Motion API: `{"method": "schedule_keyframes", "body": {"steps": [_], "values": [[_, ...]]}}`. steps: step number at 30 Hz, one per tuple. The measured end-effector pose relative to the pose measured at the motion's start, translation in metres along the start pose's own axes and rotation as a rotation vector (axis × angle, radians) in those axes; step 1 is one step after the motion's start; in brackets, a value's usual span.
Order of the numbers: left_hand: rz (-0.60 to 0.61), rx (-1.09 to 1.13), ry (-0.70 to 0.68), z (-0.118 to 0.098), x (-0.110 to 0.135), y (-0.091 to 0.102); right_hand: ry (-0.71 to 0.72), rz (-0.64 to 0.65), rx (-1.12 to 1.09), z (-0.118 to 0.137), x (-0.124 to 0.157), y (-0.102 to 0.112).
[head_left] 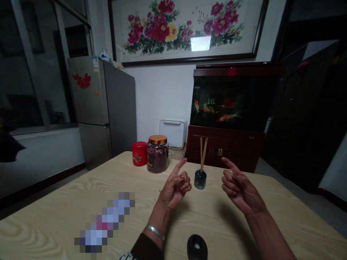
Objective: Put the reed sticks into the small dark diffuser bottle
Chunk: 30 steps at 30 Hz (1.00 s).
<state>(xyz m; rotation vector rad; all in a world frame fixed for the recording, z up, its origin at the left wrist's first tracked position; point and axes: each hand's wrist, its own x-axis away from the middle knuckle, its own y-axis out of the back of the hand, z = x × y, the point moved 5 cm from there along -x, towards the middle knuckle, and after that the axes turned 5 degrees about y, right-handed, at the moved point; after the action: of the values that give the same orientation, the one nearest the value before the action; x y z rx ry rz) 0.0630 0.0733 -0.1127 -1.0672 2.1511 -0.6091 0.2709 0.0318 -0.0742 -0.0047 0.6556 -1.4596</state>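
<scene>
My left hand is raised above the table, its index finger stretched up and to the right, the other fingers curled into the palm. Facing it, my right hand points its index finger up and to the left, with its remaining fingers folded. Neither holds anything. In the gap between them, farther back, stands a dark glass reed diffuser with several thin sticks; both hands appear apart from it. A dark rounded object with a pale spot lies at the near edge, its kind unclear.
The light wood table carries a gold-lidded jar of dried flowers, a red canister and a pixelated, unreadable item at left. Beyond are a fridge, a white appliance and a fish tank.
</scene>
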Motion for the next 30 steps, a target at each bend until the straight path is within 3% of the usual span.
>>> {"method": "schedule_keyframes", "body": {"steps": [3,5,10,14,17,22,26,30], "values": [[-0.252,-0.374,0.089,0.030,0.002,0.048,-0.088,-0.163,0.447,-0.043,-0.022,0.033],[-0.376,-0.592,0.081,0.048,0.005,0.075,-0.128,-0.210,0.584,-0.073,-0.038,0.049],[-0.448,-0.684,0.066,0.077,0.003,0.107,-0.119,-0.177,0.709,-0.129,-0.078,0.054],[-0.474,-0.730,0.043,0.078,-0.001,0.111,-0.110,-0.087,0.766,-0.152,-0.094,0.049],[-0.452,-0.799,0.032,0.075,0.000,0.108,-0.095,-0.041,0.807,-0.155,-0.083,0.046],[-0.181,-0.863,0.115,0.080,0.004,0.089,-0.116,0.092,0.765,-0.138,-0.033,0.027],[0.020,-0.754,0.130,0.079,0.006,0.070,-0.109,0.167,0.659,-0.129,-0.010,0.003],[0.061,-0.704,0.136,0.078,0.008,0.064,-0.048,0.110,0.610,-0.126,-0.008,-0.016]]}}
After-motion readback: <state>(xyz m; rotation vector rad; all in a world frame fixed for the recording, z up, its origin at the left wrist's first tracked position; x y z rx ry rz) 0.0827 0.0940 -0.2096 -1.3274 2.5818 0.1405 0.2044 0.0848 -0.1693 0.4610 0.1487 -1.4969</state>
